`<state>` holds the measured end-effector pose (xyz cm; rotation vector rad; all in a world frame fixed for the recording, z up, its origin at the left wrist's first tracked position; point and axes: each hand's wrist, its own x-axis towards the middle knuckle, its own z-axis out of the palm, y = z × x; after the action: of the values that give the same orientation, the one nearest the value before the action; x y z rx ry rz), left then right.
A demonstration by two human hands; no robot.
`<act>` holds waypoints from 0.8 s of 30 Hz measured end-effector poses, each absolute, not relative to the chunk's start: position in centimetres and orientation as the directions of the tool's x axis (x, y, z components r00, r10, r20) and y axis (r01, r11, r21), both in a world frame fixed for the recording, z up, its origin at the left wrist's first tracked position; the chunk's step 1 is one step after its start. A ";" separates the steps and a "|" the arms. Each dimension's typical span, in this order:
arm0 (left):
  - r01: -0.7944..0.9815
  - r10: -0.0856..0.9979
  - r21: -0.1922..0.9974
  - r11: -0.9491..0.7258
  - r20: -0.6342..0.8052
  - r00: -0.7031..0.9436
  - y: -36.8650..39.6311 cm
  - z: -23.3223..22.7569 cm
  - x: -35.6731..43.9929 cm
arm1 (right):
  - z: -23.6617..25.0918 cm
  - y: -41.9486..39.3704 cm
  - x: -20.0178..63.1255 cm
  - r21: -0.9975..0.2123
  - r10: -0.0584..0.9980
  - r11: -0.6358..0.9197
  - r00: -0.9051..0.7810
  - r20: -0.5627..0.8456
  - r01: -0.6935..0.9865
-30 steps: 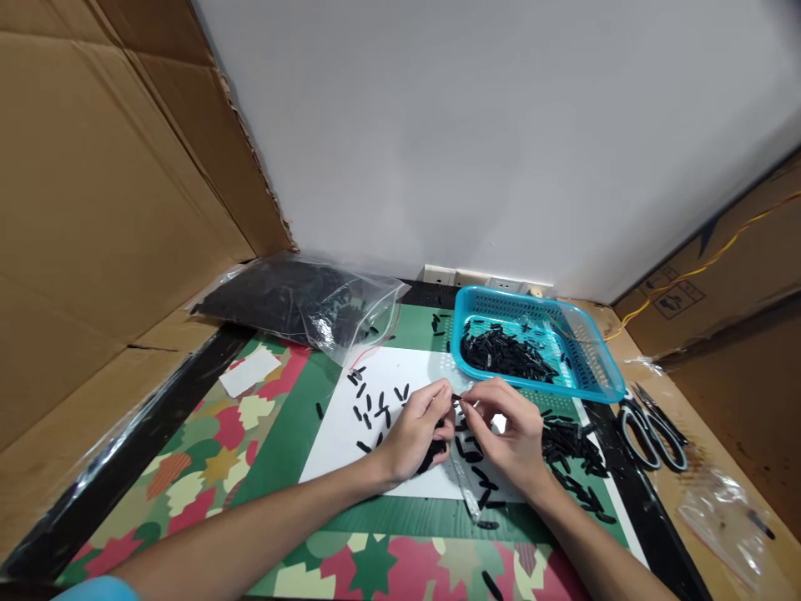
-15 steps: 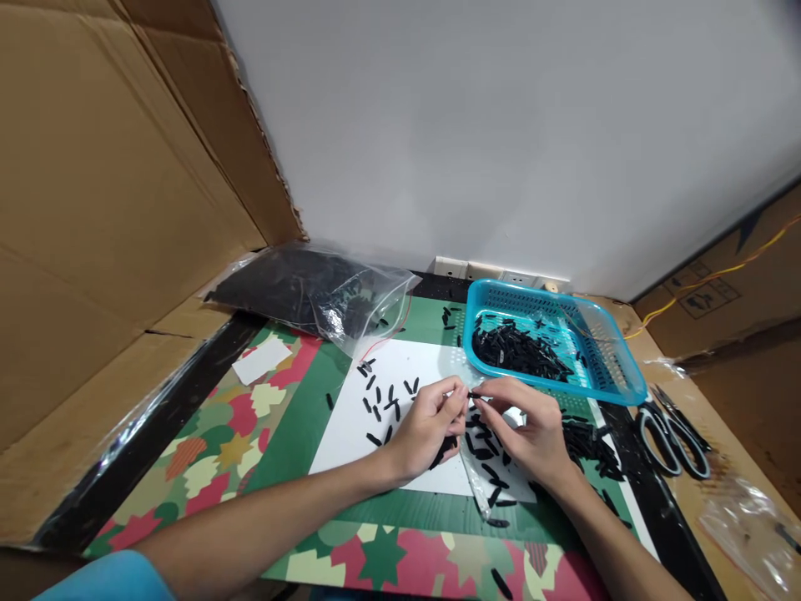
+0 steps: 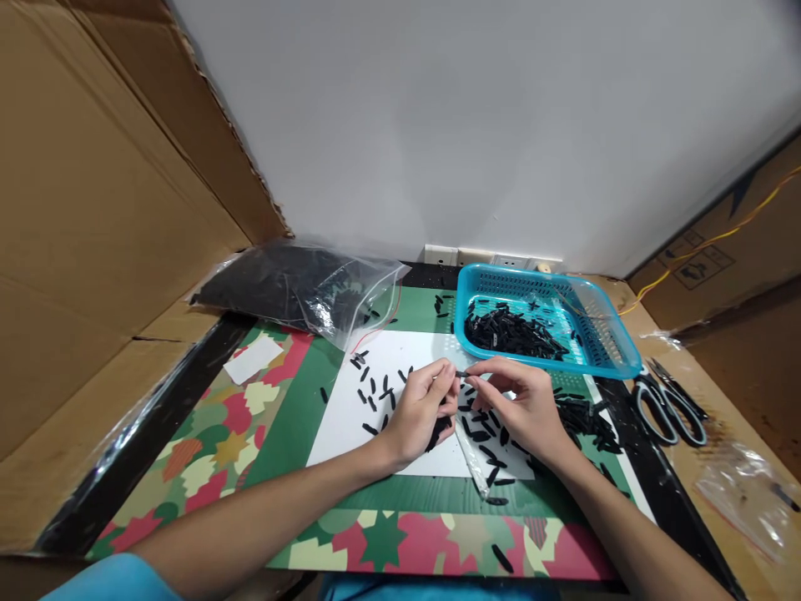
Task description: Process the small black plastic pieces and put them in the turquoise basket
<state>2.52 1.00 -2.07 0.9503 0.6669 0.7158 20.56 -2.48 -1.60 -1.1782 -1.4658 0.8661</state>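
**Small black pieces: some in the basket, many loose on the sheet**

The left hand (image 3: 418, 411) and right hand (image 3: 524, 403) meet over the white sheet (image 3: 406, 351), fingertips pinched on 1 small black piece (image 3: 461, 375) held between them just above the table (image 3: 206, 434). The left hand also seems to keep several more dark pieces tucked under its palm; how many, I cannot tell.

Judging by how things lie, the work looks partly done: a heap of black pieces sits in the blue basket (image 3: 610, 355), while scattered ones remain on the sheet to the left of the hands, and a loose pile (image 3: 581, 415) lies right of the right hand. A clear bag (image 3: 294, 288) full of dark pieces lies at the back left.

The held piece is short, slim and matte black, lying roughly level between the fingertips; finer detail is too small to make out.
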 end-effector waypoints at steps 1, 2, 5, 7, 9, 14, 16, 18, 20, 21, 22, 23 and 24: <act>-0.247 0.784 0.885 0.394 -0.184 0.592 1.0 -2.0 2.5 | -1.7 -2.5 20.6 -0.943 0.965 0.254 0.008 0.261 0.215; -0.251 0.787 0.886 0.389 -0.178 0.590 1.0 -2.0 2.6 | -1.8 -2.4 20.6 -0.948 0.967 0.246 0.014 0.254 0.203; -0.258 0.800 0.895 0.363 -0.158 0.579 1.1 -1.7 2.7 | -2.1 -2.3 20.7 -0.957 0.971 0.230 0.024 0.238 0.177; -0.247 0.802 0.903 0.351 -0.154 0.577 1.1 -1.6 2.7 | -2.1 -2.2 20.7 -0.962 0.974 0.217 0.034 0.226 0.166; -0.226 0.799 0.909 0.349 -0.163 0.579 1.1 -1.5 2.7 | -2.1 -2.1 20.7 -0.966 0.975 0.206 0.050 0.216 0.157; -0.201 0.801 0.919 0.340 -0.171 0.573 1.2 -1.4 2.7 | -1.8 -2.0 20.7 -0.968 0.975 0.203 0.064 0.213 0.145; -0.201 0.800 0.920 0.336 -0.166 0.576 1.2 -1.5 2.6 | -1.8 -2.0 20.7 -0.966 0.973 0.212 0.058 0.223 0.148; -0.202 0.798 0.920 0.336 -0.164 0.580 1.2 -1.5 2.6 | -1.8 -2.0 20.7 -0.961 0.970 0.223 0.055 0.235 0.160; -0.200 0.798 0.921 0.334 -0.164 0.580 1.3 -1.5 2.6 | -1.8 -2.0 20.7 -0.957 0.969 0.228 0.058 0.241 0.181; -0.200 0.799 0.922 0.333 -0.163 0.579 1.3 -1.5 2.6 | -1.8 -2.0 20.8 -0.955 0.968 0.227 0.059 0.242 0.190; -0.200 0.799 0.922 0.331 -0.162 0.579 1.2 -1.4 2.6 | -1.8 -2.0 20.8 -0.954 0.969 0.226 0.059 0.241 0.195; -0.199 0.800 0.923 0.330 -0.162 0.578 1.2 -1.4 2.6 | -1.8 -2.0 20.8 -0.955 0.969 0.225 0.058 0.240 0.193; -0.198 0.800 0.923 0.330 -0.162 0.578 1.2 -1.4 2.7 | -1.9 -2.0 20.8 -0.957 0.970 0.223 0.057 0.237 0.184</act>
<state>2.65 1.24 -1.37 1.0359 0.6935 0.7254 20.75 -2.02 -1.85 -1.1950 -1.3784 0.8892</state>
